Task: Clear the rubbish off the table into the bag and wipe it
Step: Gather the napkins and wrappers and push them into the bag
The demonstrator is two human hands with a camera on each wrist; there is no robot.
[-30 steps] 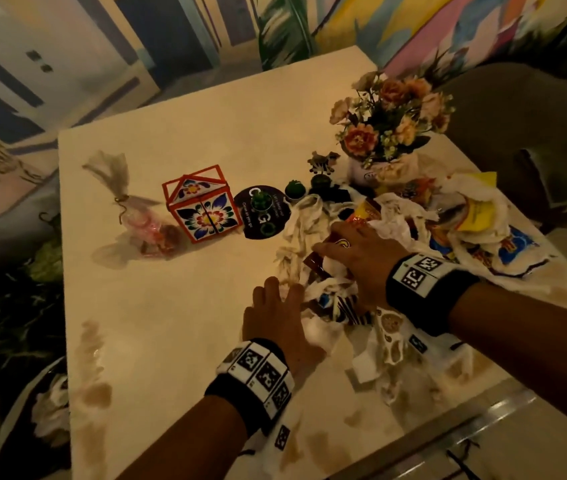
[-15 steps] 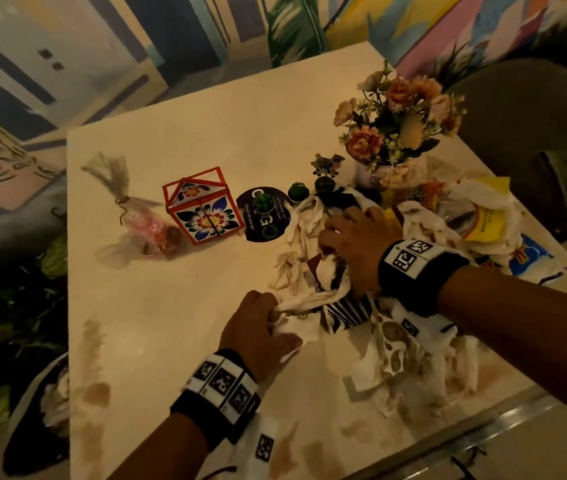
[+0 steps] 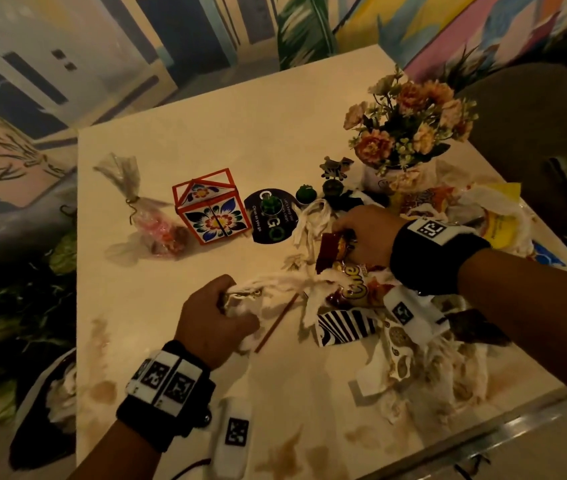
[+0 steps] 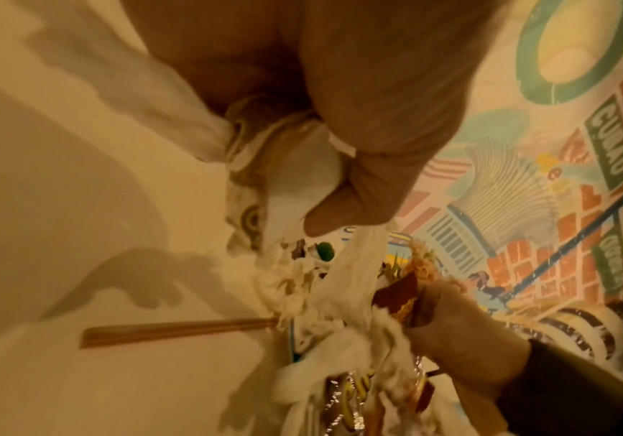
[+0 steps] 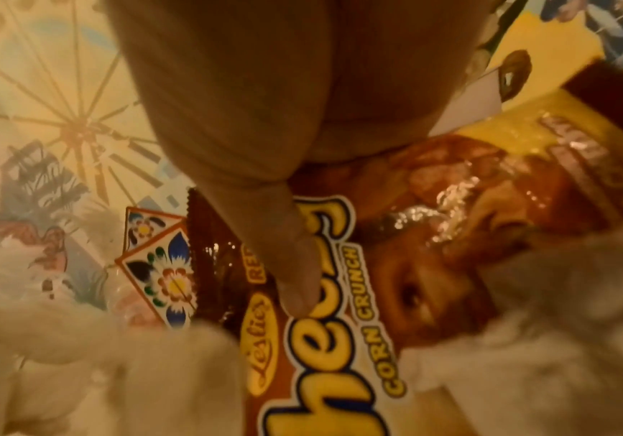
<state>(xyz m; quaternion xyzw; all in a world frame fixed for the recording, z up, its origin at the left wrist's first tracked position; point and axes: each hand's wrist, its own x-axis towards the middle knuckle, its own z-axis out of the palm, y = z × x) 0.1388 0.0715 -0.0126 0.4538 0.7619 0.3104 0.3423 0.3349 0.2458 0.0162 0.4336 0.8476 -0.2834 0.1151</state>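
Observation:
A heap of crumpled white tissues and wrappers [image 3: 410, 344] covers the near right part of the cream table [image 3: 206, 126]. My left hand [image 3: 226, 306] grips a wad of white tissue [image 3: 268, 289] [image 4: 294, 177] at the heap's left edge. My right hand [image 3: 355, 233] holds a brown and yellow corn-snack bag [image 3: 348, 271] [image 5: 358, 324], thumb pressed on its front. A brown chopstick [image 3: 275, 323] [image 4: 175, 330] lies between the hands. A dark rubbish bag [image 3: 43, 403] with white paper in it sits on the floor at the table's left.
A red-framed floral box [image 3: 211, 207], a clear sweet bag [image 3: 150, 220], a black round sign [image 3: 271, 220] with small green cacti, and a flower vase [image 3: 403, 140] stand behind the heap. Yellow and white wrappers [image 3: 497, 216] lie far right. Brown stains [image 3: 102, 389] mark the near table.
My left hand went from flat on the table to a fist round tissue. My right hand lifted off the heap with the snack bag, uncovering the chopstick.

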